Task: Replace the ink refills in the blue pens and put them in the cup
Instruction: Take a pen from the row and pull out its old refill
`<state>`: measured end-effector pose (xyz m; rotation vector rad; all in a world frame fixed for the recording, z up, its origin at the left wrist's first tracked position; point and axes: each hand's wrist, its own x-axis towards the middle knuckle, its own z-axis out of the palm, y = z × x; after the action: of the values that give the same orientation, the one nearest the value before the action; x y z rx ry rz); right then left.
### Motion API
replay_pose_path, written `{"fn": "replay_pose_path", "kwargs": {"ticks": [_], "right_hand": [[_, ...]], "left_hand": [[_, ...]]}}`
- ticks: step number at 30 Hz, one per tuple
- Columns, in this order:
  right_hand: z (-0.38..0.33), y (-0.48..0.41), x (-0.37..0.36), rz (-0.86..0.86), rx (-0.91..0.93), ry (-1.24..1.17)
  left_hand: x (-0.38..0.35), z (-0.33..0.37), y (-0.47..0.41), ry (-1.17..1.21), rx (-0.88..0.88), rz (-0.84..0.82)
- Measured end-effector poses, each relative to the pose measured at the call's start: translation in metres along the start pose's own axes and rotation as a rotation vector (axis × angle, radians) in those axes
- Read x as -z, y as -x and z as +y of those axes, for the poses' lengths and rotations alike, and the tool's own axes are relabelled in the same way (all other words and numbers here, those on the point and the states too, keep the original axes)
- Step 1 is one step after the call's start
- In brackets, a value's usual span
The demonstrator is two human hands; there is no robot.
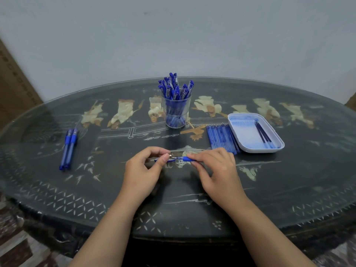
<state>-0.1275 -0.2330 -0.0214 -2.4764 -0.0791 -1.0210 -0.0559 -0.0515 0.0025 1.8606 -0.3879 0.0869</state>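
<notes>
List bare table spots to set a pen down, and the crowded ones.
Free: between the two loose pens and the cup; right of the tray. Crowded: refills packed beside the tray; centre, where left hand and right hand hold a pen.

The black oval glass-topped table (289,189) carries cream and ochre inlaid figures and a pale petal lattice along its near rim, with thin white linework between. Deep blue plastic pens (173,87) fill the clear glass cup (165,106), two more blue pens (69,149) match them, and the slim translucent refills (221,138) are lighter blue. The white rectangular plastic tray (244,135) is smeared blue inside and holds navy refills (264,136).
</notes>
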Motion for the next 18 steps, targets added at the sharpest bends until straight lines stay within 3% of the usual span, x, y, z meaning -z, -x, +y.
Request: {"fn": "replay_pose_path", "kwargs": {"ticks": [3, 7, 10, 18], "right_hand": [[0.0, 0.0, 0.0, 0.002, -0.013, 0.008], [0.0, 0.0, -0.001, 0.0, -0.022, 0.013], [0.0, 0.0, -0.001, 0.008, -0.016, 0.02], [-0.004, -0.001, 0.002, -0.004, -0.035, 0.024]], "left_hand": [[0.016, 0.004, -0.005, -0.073, -0.03, -0.004], [0.039, 0.001, -0.014, -0.517, -0.16, -0.07], [0.039, 0.0, -0.014, -0.725, -0.111, -0.124], [0.032, -0.004, -0.014, -0.585, 0.012, -0.109]]}}
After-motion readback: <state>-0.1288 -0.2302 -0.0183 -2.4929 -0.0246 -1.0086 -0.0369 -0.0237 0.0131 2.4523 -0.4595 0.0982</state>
